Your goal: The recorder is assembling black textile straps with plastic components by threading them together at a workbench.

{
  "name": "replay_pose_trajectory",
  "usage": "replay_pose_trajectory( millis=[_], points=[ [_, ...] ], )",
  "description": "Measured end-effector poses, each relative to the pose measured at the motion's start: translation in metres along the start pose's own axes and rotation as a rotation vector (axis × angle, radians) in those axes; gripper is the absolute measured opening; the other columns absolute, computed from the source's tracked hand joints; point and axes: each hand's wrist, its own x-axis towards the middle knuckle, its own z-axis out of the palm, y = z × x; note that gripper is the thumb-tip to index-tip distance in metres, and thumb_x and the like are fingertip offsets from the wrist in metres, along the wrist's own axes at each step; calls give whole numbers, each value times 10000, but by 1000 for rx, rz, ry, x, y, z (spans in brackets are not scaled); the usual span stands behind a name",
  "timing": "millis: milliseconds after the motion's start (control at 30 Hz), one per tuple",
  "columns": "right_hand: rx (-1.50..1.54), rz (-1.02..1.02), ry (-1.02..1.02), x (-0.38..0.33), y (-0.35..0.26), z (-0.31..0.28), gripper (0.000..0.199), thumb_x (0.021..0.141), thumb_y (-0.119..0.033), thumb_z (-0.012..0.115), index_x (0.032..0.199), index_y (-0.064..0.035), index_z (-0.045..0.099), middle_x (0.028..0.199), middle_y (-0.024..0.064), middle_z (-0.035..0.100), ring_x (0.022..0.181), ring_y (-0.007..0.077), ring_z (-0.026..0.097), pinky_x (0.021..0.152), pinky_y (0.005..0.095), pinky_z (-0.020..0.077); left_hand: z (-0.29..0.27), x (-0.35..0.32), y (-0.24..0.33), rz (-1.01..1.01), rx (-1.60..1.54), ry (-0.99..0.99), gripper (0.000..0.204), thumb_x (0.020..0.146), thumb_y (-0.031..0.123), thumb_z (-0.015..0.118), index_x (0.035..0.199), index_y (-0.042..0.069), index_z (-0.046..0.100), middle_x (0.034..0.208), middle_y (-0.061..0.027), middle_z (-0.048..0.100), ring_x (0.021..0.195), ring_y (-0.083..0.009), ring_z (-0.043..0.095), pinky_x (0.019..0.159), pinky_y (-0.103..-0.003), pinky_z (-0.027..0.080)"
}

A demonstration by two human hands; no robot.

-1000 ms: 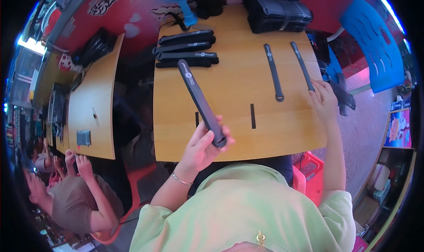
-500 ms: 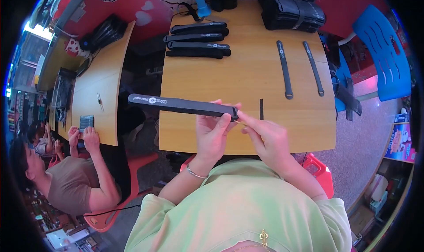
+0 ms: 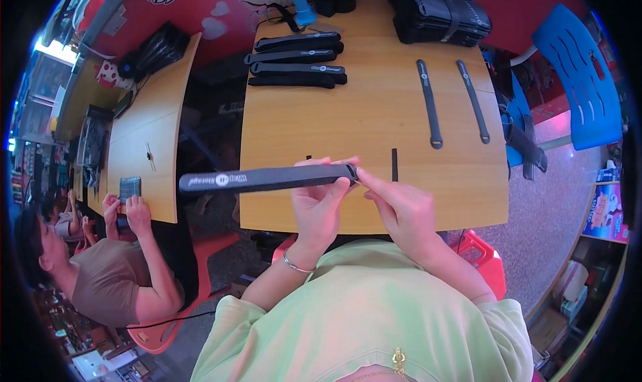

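Observation:
My left hand (image 3: 317, 205) is closed around a bundle of black hook-and-loop straps (image 3: 267, 178) with pale print on the top one. The bundle lies roughly level above the table's near part, its long end reaching out past the left table edge. At the bundle's right end, by the loop slot, my right hand (image 3: 400, 208) has thumb and forefinger pinched together. Something thin may be between those fingertips, too small to make out. A short black strip (image 3: 394, 164) lies on the table just beyond my right hand.
Bundled straps (image 3: 297, 57) lie at the table's (image 3: 361, 121) back left. Two single straps (image 3: 430, 104) (image 3: 474, 102) lie on the right. A banded black stack (image 3: 445, 17) and a blue fan (image 3: 299, 4) stand behind. A co-worker (image 3: 110, 275) sits left; a blue chair (image 3: 578, 81) stands right.
The bundle's far end has swung down and toward me, bringing it closer to level, and shifted slightly left. A small dark piece now shows beyond my left hand. A thin yellowish line by my right fingertips is less visible.

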Motion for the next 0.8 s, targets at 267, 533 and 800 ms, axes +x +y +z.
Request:
replay_pose_trajectory(
  millis=[267,533,800],
  points=[
    [635,562,-177,11,-17,-7,358,896,-36,559,1245,-117,546,768,72,687,610,143,642,544,274,474,-1,1,-5,340,384,-141,382,828,-100,616,1152,36,466,1135,-115,495,1093,-280,582,891,-365,524],
    [468,208,99,12,-5,27,320,859,24,590,1162,-81,607,811,106,689,692,153,687,593,259,518,0,4,2,77,165,4,399,879,-33,588,1248,22,448,1103,-110,574,1123,-291,570,916,-378,513],
    [201,43,165,14,3,35,361,805,27,633,1148,-84,627,816,117,682,673,190,685,573,292,539,-6,12,0,-102,126,100,590,893,15,593,1413,19,312,1141,-115,579,1037,-206,599,870,-325,534]
  ],
)
